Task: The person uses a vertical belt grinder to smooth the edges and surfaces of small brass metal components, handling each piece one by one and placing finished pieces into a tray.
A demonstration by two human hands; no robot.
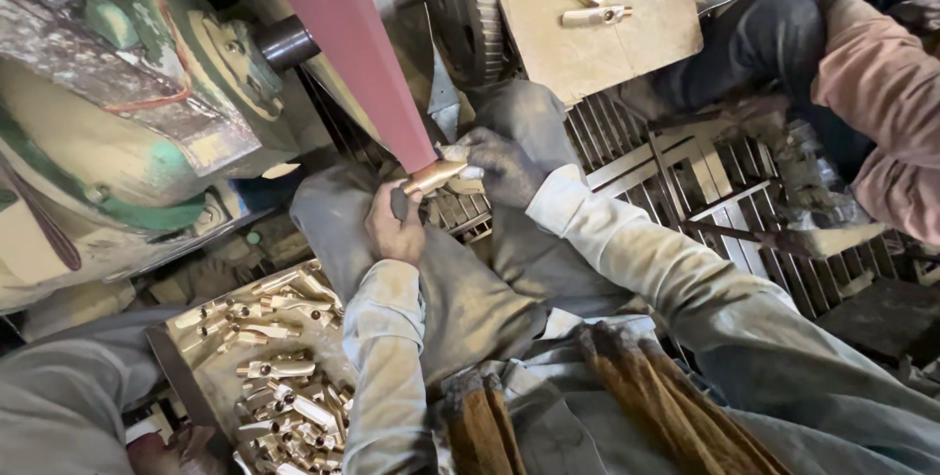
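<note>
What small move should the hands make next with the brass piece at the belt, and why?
Probably turn the brass piece slightly against the red belt: the bare left hand and gloved right hand hold it with only one end at the belt's lower end.

The left hand [394,225] and the gloved right hand [504,164] together grip a small brass fitting [436,176], its tip touching the lower end of a reddish sanding belt [348,39] that runs up to a roller on a worn green machine [108,113]. Near the lower left, a tray [196,338] holds a heap of similar brass pieces. Toward the top edge, a board [597,44] carries a few more, and another person's pink sleeve [871,83] shows at the right.
</note>
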